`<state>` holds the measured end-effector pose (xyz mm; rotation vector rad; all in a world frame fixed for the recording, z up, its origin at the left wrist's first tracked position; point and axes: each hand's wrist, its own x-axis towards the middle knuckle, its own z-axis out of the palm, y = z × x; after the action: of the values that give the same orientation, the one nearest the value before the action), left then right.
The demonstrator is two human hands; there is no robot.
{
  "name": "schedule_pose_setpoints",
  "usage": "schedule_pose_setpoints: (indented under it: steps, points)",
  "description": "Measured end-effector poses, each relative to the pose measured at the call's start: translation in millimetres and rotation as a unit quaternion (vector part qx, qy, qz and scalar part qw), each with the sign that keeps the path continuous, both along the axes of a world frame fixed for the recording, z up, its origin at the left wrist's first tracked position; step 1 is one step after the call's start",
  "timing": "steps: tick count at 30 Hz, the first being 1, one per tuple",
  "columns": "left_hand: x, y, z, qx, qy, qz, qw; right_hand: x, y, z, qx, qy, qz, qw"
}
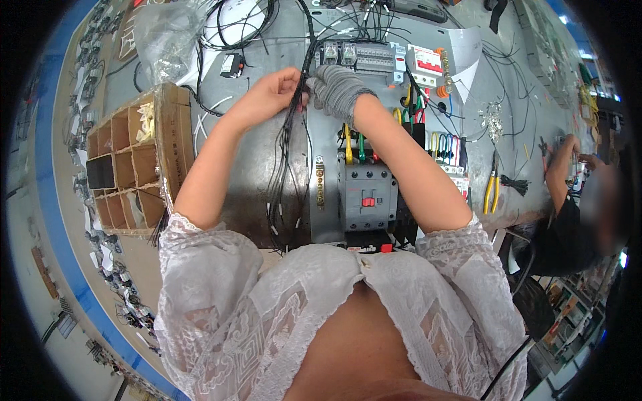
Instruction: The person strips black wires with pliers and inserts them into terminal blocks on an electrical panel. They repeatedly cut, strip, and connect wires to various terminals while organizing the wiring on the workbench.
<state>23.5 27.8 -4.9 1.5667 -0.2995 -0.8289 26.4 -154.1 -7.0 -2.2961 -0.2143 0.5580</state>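
A bundle of black wires (287, 137) runs down from the top of the metal panel (257, 170) and hangs over its near edge. My bare left hand (275, 95) is closed on the bundle from the left, fingers curled at the strands. From the right, my right hand (340, 93), in a grey knit glove, pinches the same bundle; its fingertips are partly hidden. Just beyond the right hand sits a row of grey terminal blocks and relays (361, 57). Below my right wrist stands a large grey circuit breaker (368, 197) with a red switch.
At left is a divided cardboard box (134, 157) with small parts; behind it, a clear plastic bag (170, 43). Yellow-handled pliers (492, 190) and loose screws (491, 120) lie at right. A co-worker (568, 214) works at the far right.
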Motion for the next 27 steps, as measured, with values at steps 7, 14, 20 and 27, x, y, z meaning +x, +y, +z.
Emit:
schedule_pose_setpoints:
  steps: [7, 14, 20, 27]
  points:
    - [-1, 2, -2, 0.220, -0.315, -0.017, 0.923, 0, 1, 4, -0.005, 0.010, 0.010, 1.000]
    - [-6, 0, 14, 0.022, -0.032, 0.015, 0.999, -3, 1, 13, 0.091, 0.127, -0.043, 0.987]
    - [1, -1, -16, 0.023, -0.055, 0.075, 0.995, -2, 2, 20, 0.076, 0.136, -0.013, 0.988]
    - [-1, -5, -6, 0.174, -0.321, 0.061, 0.929, 1, -1, 0, 0.009, 0.015, 0.021, 1.000]
